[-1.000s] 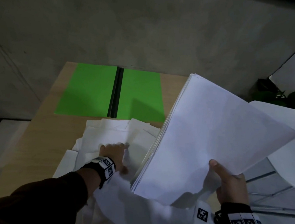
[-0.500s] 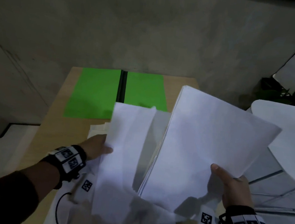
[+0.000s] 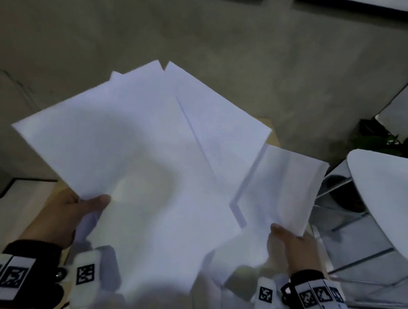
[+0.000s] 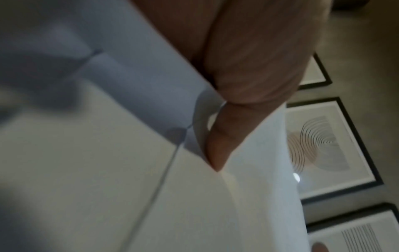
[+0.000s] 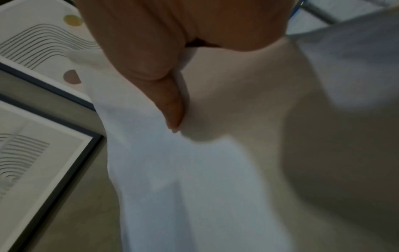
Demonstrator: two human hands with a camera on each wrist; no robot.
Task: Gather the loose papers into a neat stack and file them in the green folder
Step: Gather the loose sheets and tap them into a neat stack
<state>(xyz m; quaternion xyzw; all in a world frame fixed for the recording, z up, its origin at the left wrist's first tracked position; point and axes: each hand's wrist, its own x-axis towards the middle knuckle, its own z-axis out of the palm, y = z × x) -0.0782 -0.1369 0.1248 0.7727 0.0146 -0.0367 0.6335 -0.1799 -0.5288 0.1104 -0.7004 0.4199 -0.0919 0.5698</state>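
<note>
White loose papers (image 3: 135, 143) are raised in front of me and fan out unevenly, hiding the green folder and most of the wooden table (image 3: 272, 133). My left hand (image 3: 80, 207) pinches the lower left edge of the wide fan, thumb on top; the left wrist view shows the thumb (image 4: 220, 146) pressed on a sheet (image 4: 108, 170). My right hand (image 3: 287, 238) pinches the bottom of a thicker stack (image 3: 284, 188) at the right, thumb on top. The right wrist view shows that thumb (image 5: 170, 105) on white paper (image 5: 183, 179).
A white round chair (image 3: 388, 202) with metal legs stands close on the right, and a green plant (image 3: 391, 141) sits behind it. A grey wall lies beyond the table, with framed prints (image 4: 323, 146) on it. More white sheets (image 3: 214, 300) lie low between my wrists.
My left hand has lifted the sheets it picked up higher and spread them across the view, covering the green folder. The right-hand stack now stands lower and further right.
</note>
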